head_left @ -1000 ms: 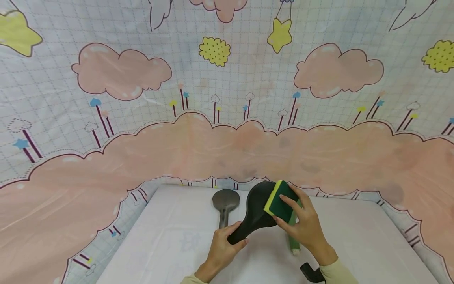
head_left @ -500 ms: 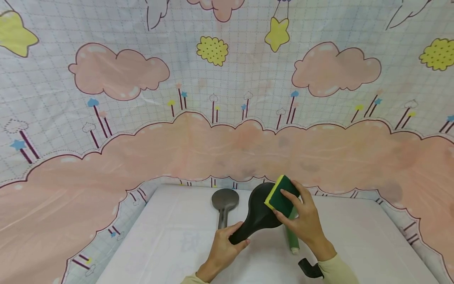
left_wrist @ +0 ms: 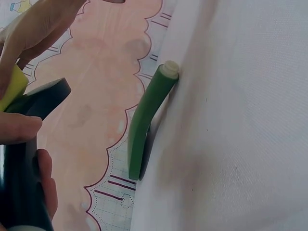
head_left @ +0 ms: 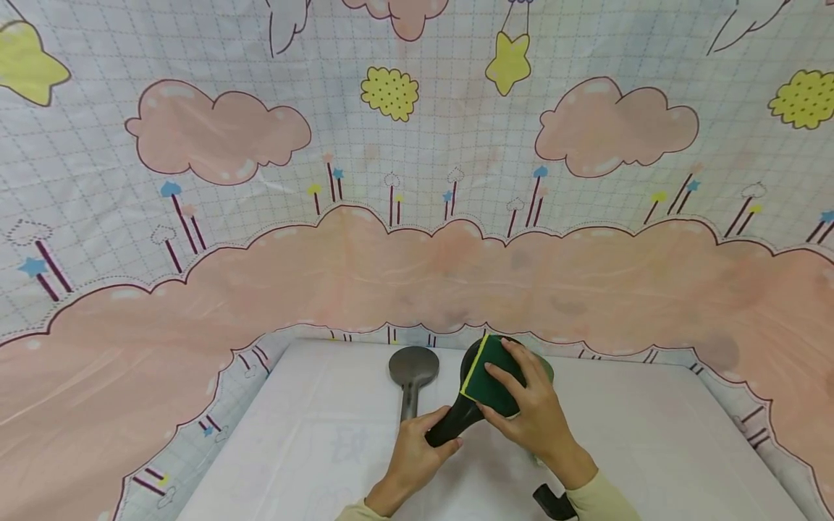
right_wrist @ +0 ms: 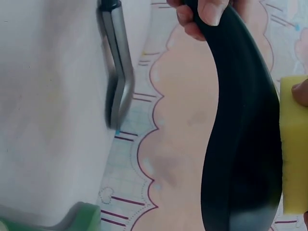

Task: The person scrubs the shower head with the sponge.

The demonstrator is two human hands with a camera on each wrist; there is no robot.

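Note:
My left hand (head_left: 417, 456) grips the handle of a black hand shower head (right_wrist: 240, 125), held above the table and tilted up to the right. Its round head is partly covered in the head view by a green-and-yellow scouring sponge (head_left: 491, 378). My right hand (head_left: 541, 412) holds that sponge between thumb and fingers, green side toward me. In the right wrist view, the yellow sponge side (right_wrist: 294, 154) lies right along the head's broad face. Below stands the green hand shower head (left_wrist: 144, 122) on the table, mostly hidden behind my right hand in the head view.
A grey hand shower head (head_left: 414, 367) lies on the white table (head_left: 313, 434), just beyond my left hand. Beside my right forearm lies a black curved piece (head_left: 552, 501), partly hidden by the sleeve. A cartoon-printed cloth (head_left: 417, 275) hangs behind the table.
My right hand rose slightly with the sponge, then moved left and down across the black shower head, covering more of it. My left hand has shifted slightly right, keeping its hold.

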